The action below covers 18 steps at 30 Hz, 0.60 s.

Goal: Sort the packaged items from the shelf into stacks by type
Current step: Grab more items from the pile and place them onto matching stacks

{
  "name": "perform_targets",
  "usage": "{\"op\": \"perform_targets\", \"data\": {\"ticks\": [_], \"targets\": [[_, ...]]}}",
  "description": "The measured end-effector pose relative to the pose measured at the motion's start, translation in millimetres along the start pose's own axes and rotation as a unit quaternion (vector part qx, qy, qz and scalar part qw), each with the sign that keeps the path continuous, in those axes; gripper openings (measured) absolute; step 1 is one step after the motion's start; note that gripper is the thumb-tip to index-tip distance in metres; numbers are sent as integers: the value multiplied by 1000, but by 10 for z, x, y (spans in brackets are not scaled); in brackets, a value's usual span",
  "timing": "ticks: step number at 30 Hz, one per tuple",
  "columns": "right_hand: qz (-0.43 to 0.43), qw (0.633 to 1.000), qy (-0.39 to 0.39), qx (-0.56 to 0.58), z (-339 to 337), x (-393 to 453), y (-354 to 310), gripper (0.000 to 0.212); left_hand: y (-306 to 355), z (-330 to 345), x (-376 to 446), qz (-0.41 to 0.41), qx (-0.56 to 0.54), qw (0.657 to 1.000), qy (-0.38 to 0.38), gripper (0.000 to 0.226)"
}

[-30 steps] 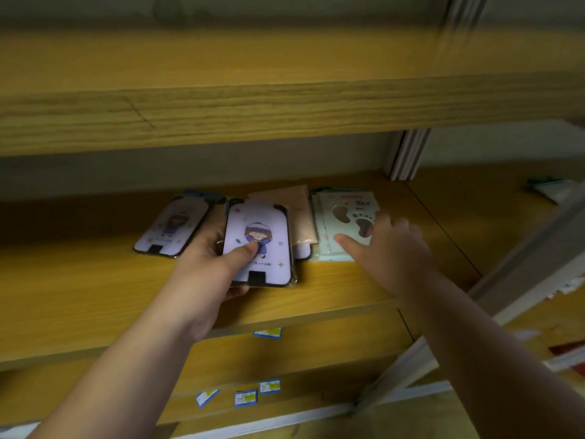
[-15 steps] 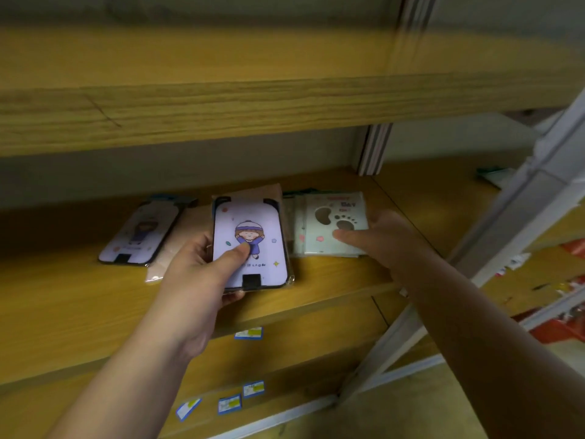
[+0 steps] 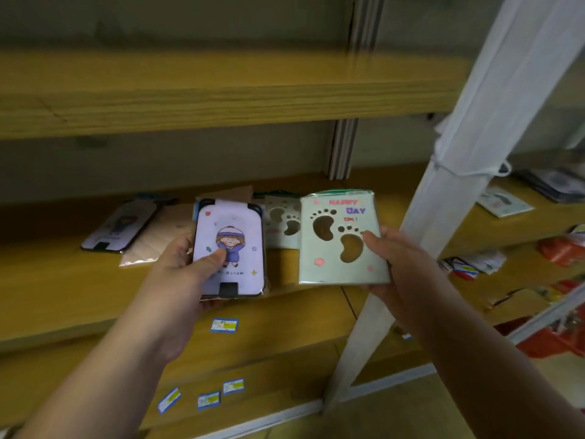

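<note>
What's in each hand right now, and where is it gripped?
Left hand grips the purple cartoon pack at its lower left, thumb on front. Right hand holds the green footprint pack by its right edge.

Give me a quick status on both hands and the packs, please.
Left hand grips purple cartoon pack. Right hand holds green footprint pack, lifted off the shelf. More footprint packs behind. Nothing blocking.

2 purple cartoon packs (image 3: 229,248) (image 3: 118,228), 2 footprint packs (image 3: 342,239) (image 3: 281,226), 2 tan packs (image 3: 158,239) (image 3: 235,193).
</note>
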State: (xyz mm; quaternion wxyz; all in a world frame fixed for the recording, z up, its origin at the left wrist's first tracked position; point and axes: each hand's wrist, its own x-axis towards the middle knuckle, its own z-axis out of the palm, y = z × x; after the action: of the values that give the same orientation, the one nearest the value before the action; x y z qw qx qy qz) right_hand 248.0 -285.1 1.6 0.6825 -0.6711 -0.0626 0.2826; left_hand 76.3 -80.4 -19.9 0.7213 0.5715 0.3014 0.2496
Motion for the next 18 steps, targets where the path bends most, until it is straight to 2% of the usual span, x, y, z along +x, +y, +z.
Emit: {"op": "perform_targets", "data": {"ticks": [5, 9, 11, 13, 15, 18], "targets": [[-33, 992, -117, 27, -571, -489, -43, 24, -87, 369, -472, 3, 4, 1000, 12, 23], [0, 981, -166, 100, -1029, -770, -94, 31, -114, 719, -879, 19, 2, 1000, 18, 24], [-57, 981, -184, 35, -1277, -892, -103, 26, -138, 972, -1124, 25, -17, 999, 11, 22], [-48, 976, -210, 12, -1571, -948, -116, 39, -177, 1252, -1346, 30, -37, 999, 8, 14], [-65, 979, -190, -18, -1872, -1003, -117, 45, -229, 1557, -1535, 32, -54, 998, 3, 8], [-98, 983, -154, 25, -2319, -1040, -97, 28, -351, 1976, -1744, 24, -48, 999, 8, 8]]}}
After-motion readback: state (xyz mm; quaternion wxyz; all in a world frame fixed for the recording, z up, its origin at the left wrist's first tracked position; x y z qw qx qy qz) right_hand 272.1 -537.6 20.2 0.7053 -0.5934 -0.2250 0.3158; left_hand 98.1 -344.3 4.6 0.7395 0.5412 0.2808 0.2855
